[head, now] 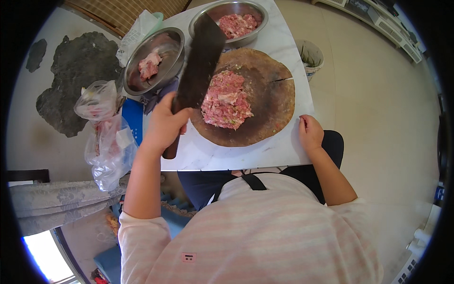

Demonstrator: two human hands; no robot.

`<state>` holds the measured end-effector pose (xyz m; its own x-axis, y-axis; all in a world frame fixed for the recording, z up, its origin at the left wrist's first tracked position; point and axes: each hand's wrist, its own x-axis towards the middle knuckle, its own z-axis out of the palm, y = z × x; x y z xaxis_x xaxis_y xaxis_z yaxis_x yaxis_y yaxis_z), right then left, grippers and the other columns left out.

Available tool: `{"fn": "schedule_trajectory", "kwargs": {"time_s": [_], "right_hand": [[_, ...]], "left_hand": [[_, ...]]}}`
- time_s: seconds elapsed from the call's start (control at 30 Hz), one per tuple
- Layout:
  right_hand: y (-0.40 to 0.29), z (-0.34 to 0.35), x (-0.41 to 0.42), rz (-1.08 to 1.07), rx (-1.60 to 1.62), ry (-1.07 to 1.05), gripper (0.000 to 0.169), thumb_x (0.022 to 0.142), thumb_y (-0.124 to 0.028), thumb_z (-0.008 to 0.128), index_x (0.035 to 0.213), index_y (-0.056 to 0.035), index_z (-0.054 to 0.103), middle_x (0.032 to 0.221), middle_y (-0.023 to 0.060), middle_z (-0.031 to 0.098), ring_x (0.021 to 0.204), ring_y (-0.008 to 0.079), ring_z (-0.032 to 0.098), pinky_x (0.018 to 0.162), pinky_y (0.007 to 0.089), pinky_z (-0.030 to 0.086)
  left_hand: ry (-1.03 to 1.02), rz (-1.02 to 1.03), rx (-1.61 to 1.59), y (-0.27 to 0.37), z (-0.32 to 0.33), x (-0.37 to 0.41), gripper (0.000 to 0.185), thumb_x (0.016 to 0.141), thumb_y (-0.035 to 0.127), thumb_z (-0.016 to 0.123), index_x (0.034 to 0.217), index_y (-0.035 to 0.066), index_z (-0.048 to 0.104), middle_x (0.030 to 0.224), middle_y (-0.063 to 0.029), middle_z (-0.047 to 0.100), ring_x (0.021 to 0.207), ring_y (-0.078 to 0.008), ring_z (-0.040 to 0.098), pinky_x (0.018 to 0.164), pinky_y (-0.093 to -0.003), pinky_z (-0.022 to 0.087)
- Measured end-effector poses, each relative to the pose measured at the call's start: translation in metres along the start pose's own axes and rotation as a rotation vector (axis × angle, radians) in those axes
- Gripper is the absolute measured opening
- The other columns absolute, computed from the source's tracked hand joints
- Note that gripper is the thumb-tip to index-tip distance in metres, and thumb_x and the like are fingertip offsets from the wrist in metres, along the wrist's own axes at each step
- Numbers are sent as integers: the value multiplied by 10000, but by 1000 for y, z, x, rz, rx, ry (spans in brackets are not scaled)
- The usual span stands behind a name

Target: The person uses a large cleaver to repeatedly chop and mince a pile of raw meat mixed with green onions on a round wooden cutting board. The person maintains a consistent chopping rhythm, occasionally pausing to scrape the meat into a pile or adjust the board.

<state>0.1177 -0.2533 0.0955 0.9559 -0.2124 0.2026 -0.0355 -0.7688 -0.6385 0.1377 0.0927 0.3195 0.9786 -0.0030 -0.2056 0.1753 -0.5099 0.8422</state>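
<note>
My left hand (168,124) is closed round the handle of a dark cleaver (201,60), whose broad blade is raised above the left side of a round wooden chopping block (271,96). Minced meat (227,101) with green bits lies in a flattened heap on the block, and the blade hides part of its upper left edge from view. My right hand (311,132) rests at the table's right edge, fingers curled, with nothing visible in it. Behind the block, a steel bowl (262,30) holds more minced meat (237,25). A tilted steel bowl (172,67) at the left holds a piece of raw meat (149,66).
Plastic bags (113,145) and a blue box (133,119) lie at the white marble-patterned table's (212,158) left edge. Another plastic bag (136,35) is behind the tilted bowl. A white bucket (310,56) stands on the floor beyond the right edge.
</note>
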Motion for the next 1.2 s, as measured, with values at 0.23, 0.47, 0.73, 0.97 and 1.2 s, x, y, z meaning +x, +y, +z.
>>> {"fn": "schedule_trajectory", "kwargs": {"time_s": [0.23, 0.47, 0.73, 0.97, 1.2], "right_hand": [[-7, 1, 1, -36, -62, -50, 171, 843, -198, 518, 904, -78, 623, 876, 95, 637, 831, 299, 602, 712, 395, 477], [-6, 0, 2, -67, -85, -25, 156, 832, -189, 526, 889, -79, 622, 869, 95, 638, 823, 296, 604, 705, 400, 479], [-2, 0, 2, -61, -57, -11, 156, 831, -197, 527, 879, -84, 623, 860, 91, 638, 817, 294, 605, 699, 404, 481], [1, 2, 2, -31, -51, -22, 153, 832, -202, 526, 881, -96, 625, 861, 88, 641, 821, 294, 605, 695, 401, 478], [-5, 2, 3, -52, -27, -11, 143, 844, -177, 537, 882, -72, 627, 822, 114, 632, 790, 296, 605, 696, 379, 474]], "left_hand": [[-104, -136, 65, -22, 19, 7, 421, 753, 124, 609, 1133, -28, 511, 676, -61, 561, 486, -114, 508, 472, -268, 432], [-35, -86, 8, -11, 16, 2, 273, 783, 43, 597, 1032, -23, 509, 587, -19, 497, 456, -95, 465, 438, -237, 383], [23, -30, -40, 3, 4, 3, 306, 731, 101, 616, 1001, -21, 539, 601, -38, 515, 464, -96, 474, 447, -250, 393], [-46, -96, 88, 4, 9, 6, 262, 766, 49, 592, 1009, -11, 516, 593, -28, 509, 450, -103, 472, 437, -249, 383], [-79, -193, 56, -33, 11, 7, 248, 762, 50, 590, 989, -12, 512, 585, -21, 500, 461, -95, 478, 447, -249, 388]]}}
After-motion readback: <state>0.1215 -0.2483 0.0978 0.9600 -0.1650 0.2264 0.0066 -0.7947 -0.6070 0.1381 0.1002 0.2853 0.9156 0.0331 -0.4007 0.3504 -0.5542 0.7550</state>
